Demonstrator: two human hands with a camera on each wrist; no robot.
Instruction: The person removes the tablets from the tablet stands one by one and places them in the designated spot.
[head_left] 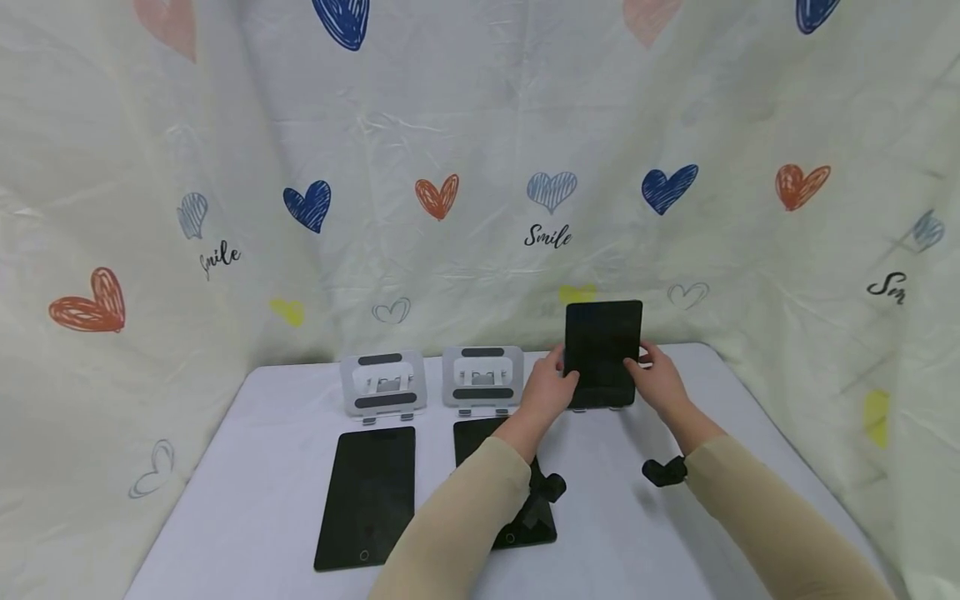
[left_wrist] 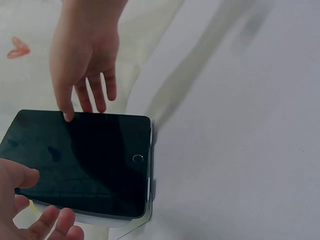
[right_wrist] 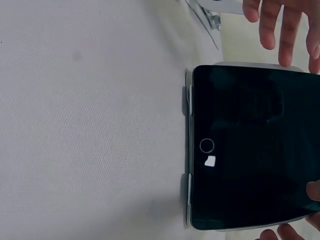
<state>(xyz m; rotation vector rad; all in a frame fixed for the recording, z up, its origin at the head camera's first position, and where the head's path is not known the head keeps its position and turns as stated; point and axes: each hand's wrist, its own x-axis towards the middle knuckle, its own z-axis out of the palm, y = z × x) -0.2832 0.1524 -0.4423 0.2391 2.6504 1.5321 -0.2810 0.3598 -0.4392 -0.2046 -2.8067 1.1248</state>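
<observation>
A black tablet (head_left: 603,343) with a round home button leans upright on a pale stand (left_wrist: 102,219), whose small front lips catch its lower edge. My left hand (head_left: 548,387) is at the tablet's left side; in the right wrist view its fingers (right_wrist: 268,31) extend loosely along that edge. On the opposite side my right hand (head_left: 660,382) holds the edge, with its thumb (right_wrist: 313,190) on the screen and the other fingers beside and behind. The tablet hides most of its stand.
Two matching grey-white stands, a middle one (head_left: 483,377) and a left one (head_left: 383,382), stand to the left. In front of them lie two more black tablets, one at left (head_left: 369,492) and one (head_left: 480,433) partly under my left forearm. A heart-printed curtain (head_left: 480,125) hangs behind the white table (head_left: 225,492).
</observation>
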